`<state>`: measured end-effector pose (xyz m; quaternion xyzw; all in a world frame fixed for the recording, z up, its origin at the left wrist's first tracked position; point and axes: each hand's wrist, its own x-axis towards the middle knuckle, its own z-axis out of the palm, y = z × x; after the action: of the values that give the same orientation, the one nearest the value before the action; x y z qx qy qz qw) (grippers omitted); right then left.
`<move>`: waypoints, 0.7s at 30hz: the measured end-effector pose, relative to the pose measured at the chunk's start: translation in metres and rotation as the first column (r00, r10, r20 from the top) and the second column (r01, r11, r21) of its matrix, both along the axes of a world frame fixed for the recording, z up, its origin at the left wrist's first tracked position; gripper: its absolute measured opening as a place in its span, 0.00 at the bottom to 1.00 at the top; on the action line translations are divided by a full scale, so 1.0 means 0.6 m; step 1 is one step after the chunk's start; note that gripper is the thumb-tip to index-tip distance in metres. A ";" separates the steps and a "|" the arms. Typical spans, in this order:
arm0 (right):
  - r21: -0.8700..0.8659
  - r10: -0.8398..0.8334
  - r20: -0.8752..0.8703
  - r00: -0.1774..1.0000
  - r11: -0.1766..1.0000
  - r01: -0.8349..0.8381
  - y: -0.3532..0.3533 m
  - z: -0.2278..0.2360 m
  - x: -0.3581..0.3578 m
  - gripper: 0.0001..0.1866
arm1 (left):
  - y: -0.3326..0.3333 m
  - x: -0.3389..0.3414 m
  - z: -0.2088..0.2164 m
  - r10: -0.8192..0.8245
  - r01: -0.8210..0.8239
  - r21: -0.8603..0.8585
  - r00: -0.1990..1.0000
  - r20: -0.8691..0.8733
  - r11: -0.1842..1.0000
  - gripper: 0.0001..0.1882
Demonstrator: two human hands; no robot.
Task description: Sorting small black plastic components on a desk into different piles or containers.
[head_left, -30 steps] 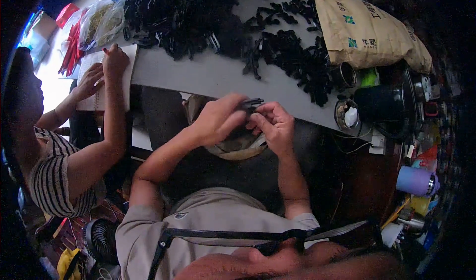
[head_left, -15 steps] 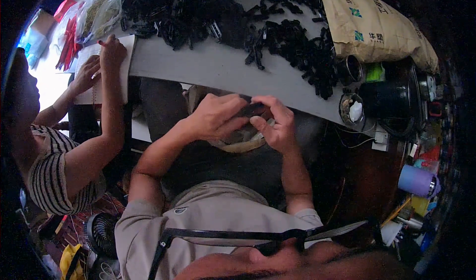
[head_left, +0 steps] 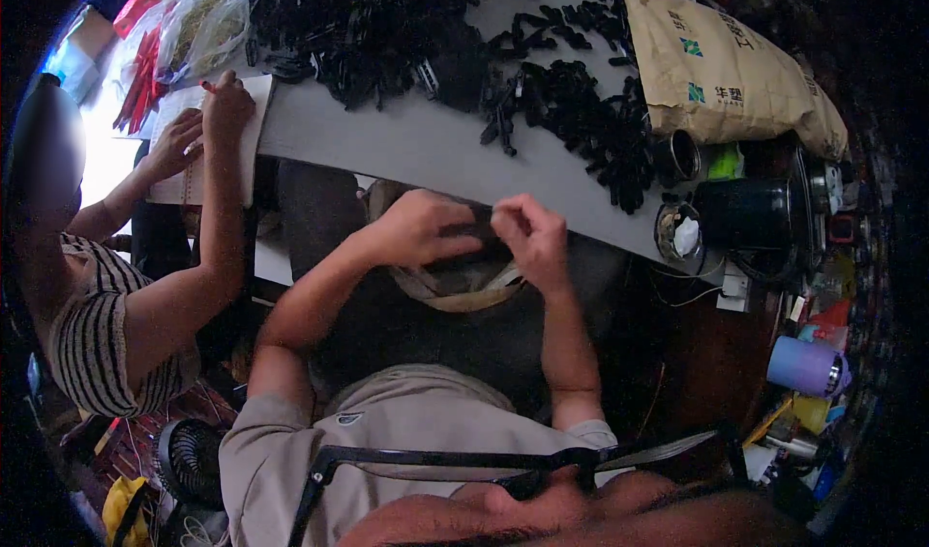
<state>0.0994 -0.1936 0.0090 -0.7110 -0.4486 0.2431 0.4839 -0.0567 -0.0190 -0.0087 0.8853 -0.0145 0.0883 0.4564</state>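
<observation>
Both my hands are over my lap, just in front of the table's near edge. My left hand (head_left: 423, 230) has its fingers curled to the right, closed around something dark that hardly shows against the dark background. A short gap away, my right hand (head_left: 534, 243) is raised with thumb and fingertips bent together; whatever is in them is too small or blurred to name. Under the hands lies an open bag or container with a pale rim (head_left: 464, 301). Across the table is a large heap of small black plastic parts (head_left: 387, 24), with more black parts (head_left: 581, 111) scattered to its right.
The grey-white table (head_left: 387, 131) runs across ahead. At its right end are a brown paper sack (head_left: 726, 73), a dark pot (head_left: 745, 213) and a small cup (head_left: 680, 232). On the left, a person in a striped top (head_left: 126, 324) holds a red pen over a notebook (head_left: 254, 136).
My hands have drawn apart; the dark piece that was between them no longer shows clearly. My right hand has turned and its fingertips have come together. The view has shifted slightly.
</observation>
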 end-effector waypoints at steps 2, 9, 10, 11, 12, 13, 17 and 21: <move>0.030 -0.183 0.250 0.951 0.983 0.181 0.036 -0.016 0.011 0.13 | -0.010 0.011 -0.001 -0.039 0.058 0.131 0.989 -0.142 0.990 0.24; 0.079 -0.299 0.773 0.560 0.921 0.382 0.098 -0.051 0.057 0.12 | -0.044 0.028 -0.020 0.082 -0.070 0.228 0.996 -0.041 0.971 0.21; 0.082 -0.295 0.773 0.562 0.924 0.373 0.097 -0.048 0.051 0.12 | -0.039 0.026 -0.006 0.091 -0.080 0.230 0.995 -0.039 0.970 0.21; 0.141 -0.285 0.774 0.565 0.948 0.285 0.087 -0.042 0.041 0.11 | -0.035 0.027 0.007 0.206 -0.197 0.100 0.974 -0.097 0.975 0.20; 0.199 -0.274 0.776 0.568 0.961 0.193 0.078 -0.037 0.031 0.11 | -0.031 0.028 0.013 0.308 -0.316 -0.026 0.937 -0.167 0.948 0.19; 0.202 -0.270 0.777 0.569 0.962 0.182 0.073 -0.033 0.018 0.11 | -0.028 0.026 -0.005 0.420 -0.424 -0.109 0.906 -0.056 0.899 0.17; 0.231 -0.202 0.740 0.642 0.972 0.039 0.058 -0.027 -0.033 0.11 | -0.025 0.034 0.009 0.468 -0.400 -0.440 0.882 0.053 0.804 0.15; 0.166 -0.108 0.718 0.688 0.986 -0.019 0.068 -0.012 -0.008 0.11 | -0.012 0.025 -0.016 0.523 -0.445 -0.433 0.849 0.075 0.784 0.15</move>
<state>0.0944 -0.1529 0.0018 -0.7186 -0.6035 -0.1059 0.3289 -0.0417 -0.0262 -0.0185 0.7338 0.1889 0.2883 0.5854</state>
